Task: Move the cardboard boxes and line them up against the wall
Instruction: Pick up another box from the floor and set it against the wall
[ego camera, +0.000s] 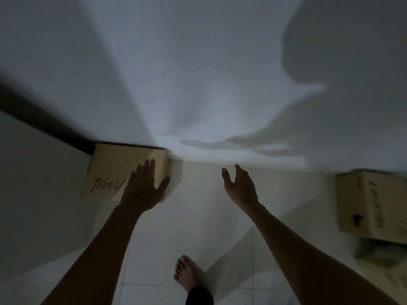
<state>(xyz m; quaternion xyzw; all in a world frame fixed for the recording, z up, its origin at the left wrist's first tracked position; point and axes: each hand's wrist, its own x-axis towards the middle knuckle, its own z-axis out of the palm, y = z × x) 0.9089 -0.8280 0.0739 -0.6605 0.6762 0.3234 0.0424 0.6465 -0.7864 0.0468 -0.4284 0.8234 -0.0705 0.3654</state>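
A cardboard box [114, 166] with dark handwriting on top sits on the floor with its far side against the white wall [198, 84]. My left hand [143, 190] hovers over its near right corner, fingers spread; whether it touches the box is unclear. My right hand [241, 186] is open in the air to the right of that box, holding nothing. A second cardboard box [372, 203] with writing stands at the far right, close to the wall, blurred and partly cut off by the frame edge.
The floor is pale tiles [187, 227]. A dark strip [44, 124] runs along the wall base at the left. My bare foot [186, 274] stands on the tiles below the hands. Something dark and blurred [378, 249] lies under the right box's near edge.
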